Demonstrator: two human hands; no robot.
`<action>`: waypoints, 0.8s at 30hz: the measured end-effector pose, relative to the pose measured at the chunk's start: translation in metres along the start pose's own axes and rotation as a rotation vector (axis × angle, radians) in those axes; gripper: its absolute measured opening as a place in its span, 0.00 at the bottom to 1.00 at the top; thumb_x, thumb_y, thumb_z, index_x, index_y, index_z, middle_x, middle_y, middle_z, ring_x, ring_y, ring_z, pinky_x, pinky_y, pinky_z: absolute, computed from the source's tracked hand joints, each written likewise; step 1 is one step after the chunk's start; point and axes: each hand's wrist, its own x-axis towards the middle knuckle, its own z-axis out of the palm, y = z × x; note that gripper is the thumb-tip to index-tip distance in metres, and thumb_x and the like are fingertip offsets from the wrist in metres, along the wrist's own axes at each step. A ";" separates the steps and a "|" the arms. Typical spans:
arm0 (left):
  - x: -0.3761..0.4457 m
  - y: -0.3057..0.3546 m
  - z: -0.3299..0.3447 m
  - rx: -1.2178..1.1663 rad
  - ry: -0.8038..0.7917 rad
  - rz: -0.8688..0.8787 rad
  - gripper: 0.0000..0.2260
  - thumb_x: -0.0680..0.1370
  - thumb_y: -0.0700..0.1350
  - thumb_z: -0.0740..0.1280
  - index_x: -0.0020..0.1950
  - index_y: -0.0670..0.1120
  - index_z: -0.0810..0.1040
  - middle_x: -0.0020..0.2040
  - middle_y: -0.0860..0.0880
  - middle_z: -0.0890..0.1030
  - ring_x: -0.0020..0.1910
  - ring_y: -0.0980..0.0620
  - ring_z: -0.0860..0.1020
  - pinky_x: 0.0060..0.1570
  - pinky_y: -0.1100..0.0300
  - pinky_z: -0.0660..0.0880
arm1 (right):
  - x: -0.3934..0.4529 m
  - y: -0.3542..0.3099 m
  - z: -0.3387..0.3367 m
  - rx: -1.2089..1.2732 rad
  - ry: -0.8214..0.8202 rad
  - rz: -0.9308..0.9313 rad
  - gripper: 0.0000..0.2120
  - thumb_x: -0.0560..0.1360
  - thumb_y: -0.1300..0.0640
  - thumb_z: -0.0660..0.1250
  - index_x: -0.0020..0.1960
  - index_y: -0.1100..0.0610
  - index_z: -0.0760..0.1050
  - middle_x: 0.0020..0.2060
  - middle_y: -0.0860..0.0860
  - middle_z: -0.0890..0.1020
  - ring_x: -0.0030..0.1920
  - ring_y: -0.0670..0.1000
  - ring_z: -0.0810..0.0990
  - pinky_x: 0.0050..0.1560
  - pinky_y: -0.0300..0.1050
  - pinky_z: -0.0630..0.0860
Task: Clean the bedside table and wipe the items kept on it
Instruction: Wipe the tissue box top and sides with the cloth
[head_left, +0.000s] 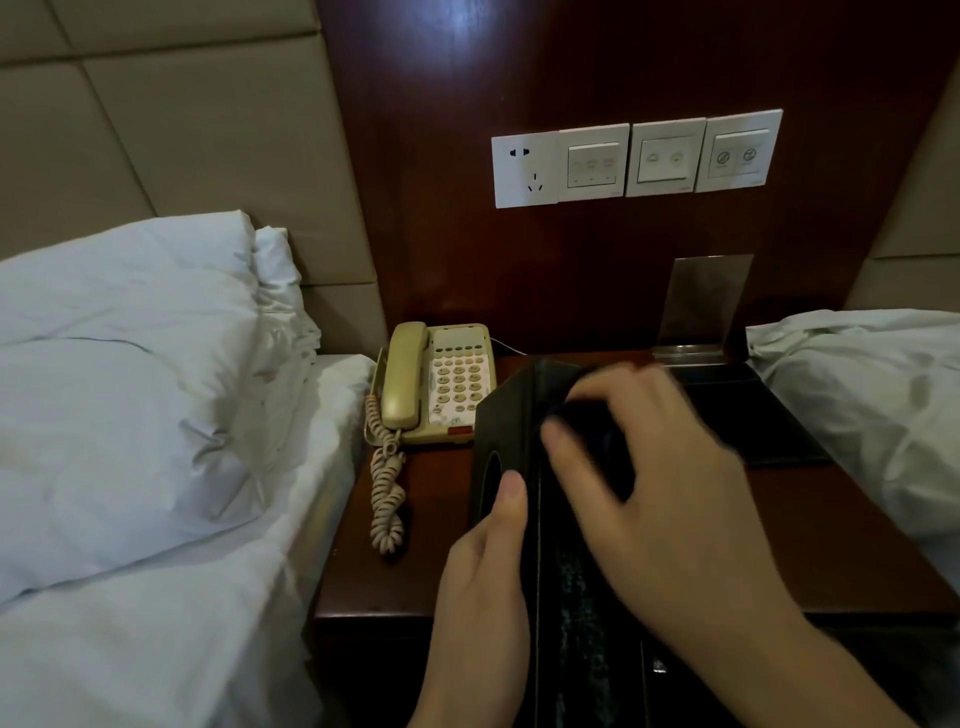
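Gripping the black box (506, 415) lower centre, left hand (483, 571) steadies; right hand (660, 467) clutches a dark cloth (587, 415); hard rubbing could tip it onto the phone (441, 384).

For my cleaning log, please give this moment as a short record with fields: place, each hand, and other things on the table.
place: wooden bedside table between two beds
left hand: holds the black box by its side, thumb on top
right hand: blurred, fingers curled on a dark cloth over the box
phone: beige, at the table's back left, handset on
tray: black, back right
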 end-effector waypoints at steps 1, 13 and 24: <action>0.004 -0.003 -0.001 -0.049 0.039 -0.037 0.14 0.83 0.53 0.58 0.54 0.53 0.83 0.39 0.64 0.84 0.38 0.75 0.78 0.35 0.82 0.68 | -0.008 -0.004 0.001 -0.003 -0.025 -0.033 0.08 0.77 0.39 0.59 0.53 0.40 0.68 0.47 0.39 0.70 0.43 0.38 0.75 0.34 0.34 0.74; 0.012 -0.004 0.004 0.054 0.090 0.119 0.22 0.85 0.42 0.57 0.38 0.62 0.81 0.35 0.70 0.82 0.46 0.77 0.78 0.42 0.85 0.66 | 0.005 -0.018 0.006 -0.010 0.010 -0.055 0.08 0.78 0.43 0.60 0.56 0.43 0.71 0.51 0.42 0.71 0.44 0.42 0.75 0.39 0.33 0.75; 0.015 -0.010 0.001 -0.156 0.163 -0.082 0.29 0.80 0.67 0.58 0.67 0.46 0.80 0.64 0.43 0.83 0.66 0.45 0.79 0.68 0.47 0.75 | -0.012 0.007 0.009 -0.016 -0.054 0.012 0.10 0.77 0.39 0.58 0.56 0.40 0.68 0.49 0.39 0.68 0.41 0.38 0.74 0.33 0.28 0.68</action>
